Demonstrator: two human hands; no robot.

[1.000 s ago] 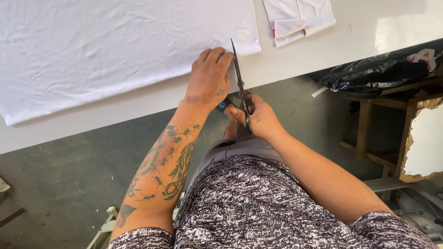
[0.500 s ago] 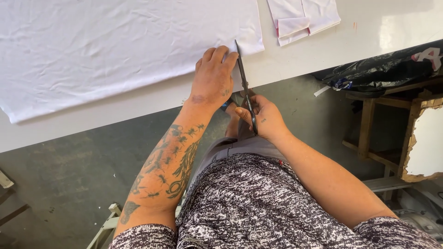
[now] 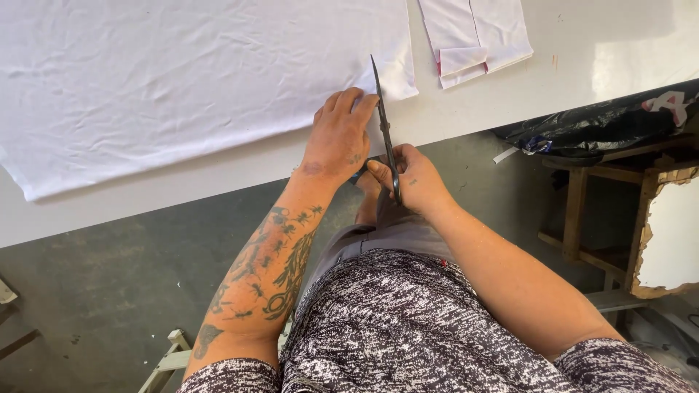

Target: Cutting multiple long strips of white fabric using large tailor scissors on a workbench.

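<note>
My left hand [image 3: 341,138] lies flat on the big white cloth [image 3: 196,80], close to its near edge. The fingers are spread and pressing down, so this grip is open and holds nothing. It only pins the cloth to the white counter [image 3: 145,196].

My right hand [image 3: 411,178] is wrapped around the handles of the black scissors [image 3: 384,131]. That grip is closed on them. The blades point away from me and run up the right side of the cloth. They are just beside my left fingertips, almost touching. I cannot tell how wide the blades are open, because I see them from the edge.

The cloth covers most of the counter on my left. A thin strip of it sits on the right side of the blades. Farther right lie some folded white pieces [image 3: 477,36], well apart from my hands. A black bag [image 3: 604,124] rests on a wooden stand past the counter's edge.

I think a few things could go wrong. My left fingers are very near the blades, so a quick snip could nick them. The cloth has wrinkles, and if my flat hand slips, the cloth could bunch up and the cut could go crooked. The thin strip on the right has nothing holding it, so it could slide or fold under the blades.
</note>
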